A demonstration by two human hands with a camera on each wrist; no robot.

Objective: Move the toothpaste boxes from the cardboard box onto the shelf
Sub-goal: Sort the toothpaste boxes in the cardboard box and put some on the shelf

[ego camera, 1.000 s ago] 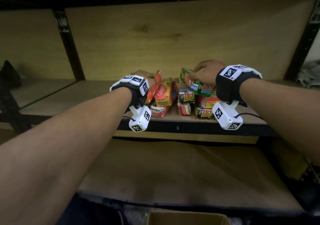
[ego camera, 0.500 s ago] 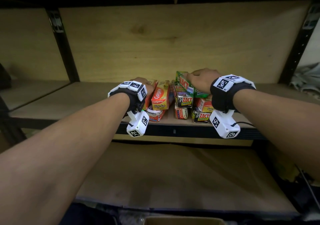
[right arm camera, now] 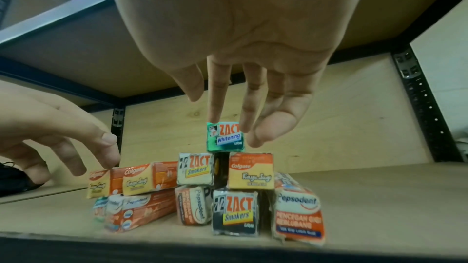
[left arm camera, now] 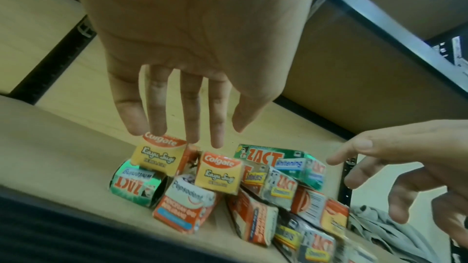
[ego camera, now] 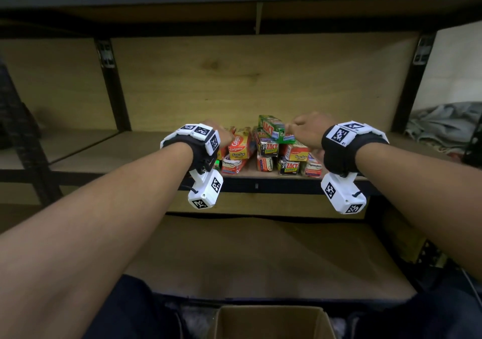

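Note:
Several toothpaste boxes lie piled at the front middle of the wooden shelf (ego camera: 130,153). A green ZACT Whitening box (ego camera: 271,127) (right arm camera: 225,137) lies on top of the pile. My right hand (ego camera: 305,127) (right arm camera: 228,119) hovers at it with loose, straight fingers, the index fingertip at its top edge, gripping nothing. Over the orange-and-yellow Colgate boxes (ego camera: 240,144) (left arm camera: 217,173) on the pile's left, my left hand (ego camera: 224,135) (left arm camera: 187,133) stays open with straight fingers. The right wrist view has one fingertip at a Colgate box (right arm camera: 138,181). The cardboard box (ego camera: 271,310) stands open below, its inside mostly out of frame.
Black metal uprights (ego camera: 112,83) frame the bay, and a dark beam runs overhead. A lower wooden shelf board (ego camera: 260,255) juts out beneath my arms. Crumpled grey cloth (ego camera: 443,124) lies in the neighbouring bay on the right. Bare board lies either side of the pile.
My right hand has set the green ZACT box level on top of the pile and let go. My left hand has released the Colgate box and straightened its fingers.

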